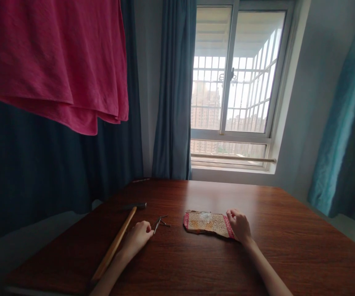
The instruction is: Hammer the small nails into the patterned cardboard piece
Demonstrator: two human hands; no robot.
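Observation:
My left hand [139, 236] rests on the table with its fingers curled closed, the fingertips right by a small loose pile of metal nails [161, 223]. Whether a nail is between those fingers is hidden. Beside that hand, to its left, lies a hammer [116, 241] with a long wooden handle, partly behind my forearm, its dark head pointing away from me. On the right, my right hand [239, 225] is closed over the right end of a flat, rough-edged piece [217, 224], spotted beige with pink ends. A shiny clear patch shows on its top.
The brown wooden table [177, 263] reaches back toward the window [231, 82]. A pink towel [60, 61] hangs at the upper left, above the table's height. Blue curtains [174, 90] hang behind the table and at the far right.

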